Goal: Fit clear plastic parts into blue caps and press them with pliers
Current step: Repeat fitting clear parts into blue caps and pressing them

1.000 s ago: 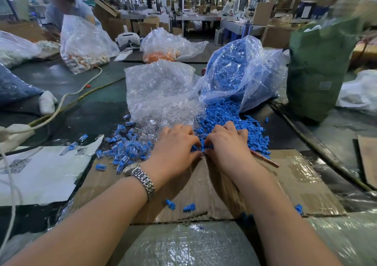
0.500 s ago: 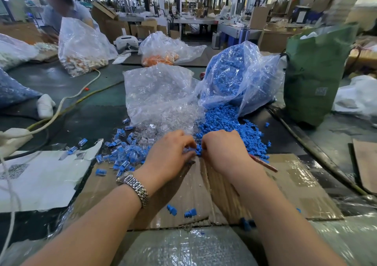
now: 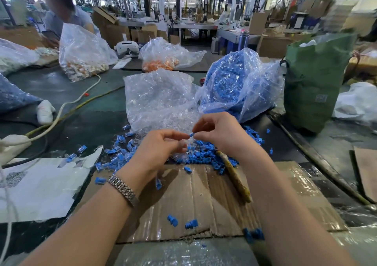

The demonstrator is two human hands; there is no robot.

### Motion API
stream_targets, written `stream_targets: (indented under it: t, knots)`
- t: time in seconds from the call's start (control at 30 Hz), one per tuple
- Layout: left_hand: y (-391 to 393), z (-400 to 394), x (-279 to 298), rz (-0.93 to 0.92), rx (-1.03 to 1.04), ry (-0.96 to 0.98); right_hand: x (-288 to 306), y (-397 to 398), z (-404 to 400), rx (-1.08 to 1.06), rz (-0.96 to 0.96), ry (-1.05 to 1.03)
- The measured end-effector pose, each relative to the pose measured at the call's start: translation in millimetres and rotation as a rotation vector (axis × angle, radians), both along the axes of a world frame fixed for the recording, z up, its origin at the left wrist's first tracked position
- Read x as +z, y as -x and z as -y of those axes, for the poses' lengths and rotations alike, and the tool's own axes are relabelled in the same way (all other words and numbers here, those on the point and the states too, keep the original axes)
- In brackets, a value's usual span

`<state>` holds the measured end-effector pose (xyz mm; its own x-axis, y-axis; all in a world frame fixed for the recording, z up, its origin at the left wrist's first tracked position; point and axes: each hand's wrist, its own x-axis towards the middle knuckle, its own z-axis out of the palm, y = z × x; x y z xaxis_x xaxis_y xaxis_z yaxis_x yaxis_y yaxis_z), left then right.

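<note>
Fingertips of right hand [image 3: 219, 132] and left hand [image 3: 163, 147] pinching one blue cap [image 3: 191, 135] between them, above loose blue caps [image 3: 201, 155], below bag of clear parts [image 3: 157, 96].

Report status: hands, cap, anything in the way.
Left hand and right hand raised above the piles, both pinching one blue cap between fingertips. Clear part not discernible. Long wooden-looking handle lies untouched on the cardboard. Nothing in the way.

Small blue cap [image 3: 191, 134] pinched between both hands above blue cap pile [image 3: 204, 155], clear parts pile [image 3: 173, 121] behind
</note>
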<state>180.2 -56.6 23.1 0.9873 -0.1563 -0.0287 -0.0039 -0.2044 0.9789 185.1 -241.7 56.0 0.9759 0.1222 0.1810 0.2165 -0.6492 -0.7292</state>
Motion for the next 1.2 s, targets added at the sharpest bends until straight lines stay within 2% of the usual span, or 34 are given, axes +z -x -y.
stream_targets:
  t: [0.13,0.23,0.47,1.2]
  knots:
    - [-7.4,-3.8,4.8,-0.083,-0.046,0.272,-15.7,3.8,5.3,-0.019,0.052,-0.158]
    - [-7.7,-5.6,-1.3,-0.169,-0.059,0.4,-17.6,6.5,6.5,-0.004,0.084,-0.202]
    - [-11.7,-2.9,-6.9,-0.27,-0.057,0.615,-16.8,8.7,1.1,0.022,0.159,-0.142]
    - [-6.3,-6.2,-6.5,-0.168,-0.186,0.464,-16.8,12.3,-3.1,0.068,0.201,-0.044]
